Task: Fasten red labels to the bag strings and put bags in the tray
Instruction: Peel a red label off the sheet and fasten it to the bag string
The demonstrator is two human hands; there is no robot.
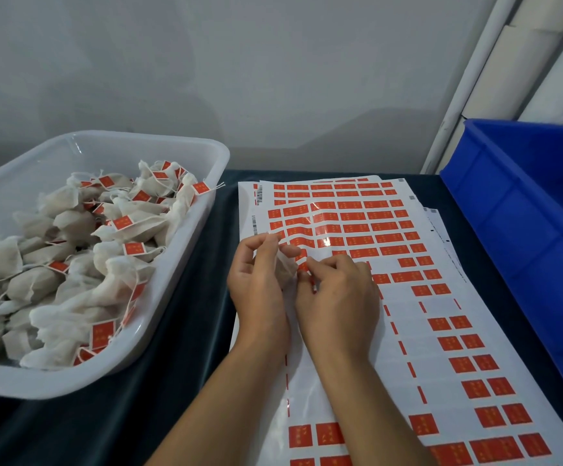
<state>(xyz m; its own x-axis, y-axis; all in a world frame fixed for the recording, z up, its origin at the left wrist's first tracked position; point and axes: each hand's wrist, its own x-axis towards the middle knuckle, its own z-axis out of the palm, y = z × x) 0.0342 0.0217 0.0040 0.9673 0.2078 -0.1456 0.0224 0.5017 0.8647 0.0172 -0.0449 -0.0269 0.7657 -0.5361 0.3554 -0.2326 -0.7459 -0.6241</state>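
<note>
2 hands meet over the label sheets (357,237), at about 6 o'clock from the middle of the view. The left hand (256,280) curls its fingers around a small white bag (285,269), lifting it clear of the paper, likely so the string hangs free for tagging. The right hand (337,290) has its fingertips drawn together in a pinch just beside the bag, and a sliver of red label (312,284) shows at them; whether it is already folded over the string I cannot tell, since the string itself is too fine to make out here.

Working directly above the sheets keeps each peel short. The top sheet is stripped bare along its left columns near the hands, with red stickers remaining toward 3 o'clock and 12 o'clock.

The bag looks soft, crumpled and semi-translucent, like filter paper, gathered at its neck.

At 9 o'clock sits the white plastic tray (186,250), close enough for a short drop, heaped with finished bags (71,257), each carrying a red tag. A blue crate (508,213) stands at 3 o'clock, its contents mostly out of view. Everything rests on a dark cloth (179,381).
</note>
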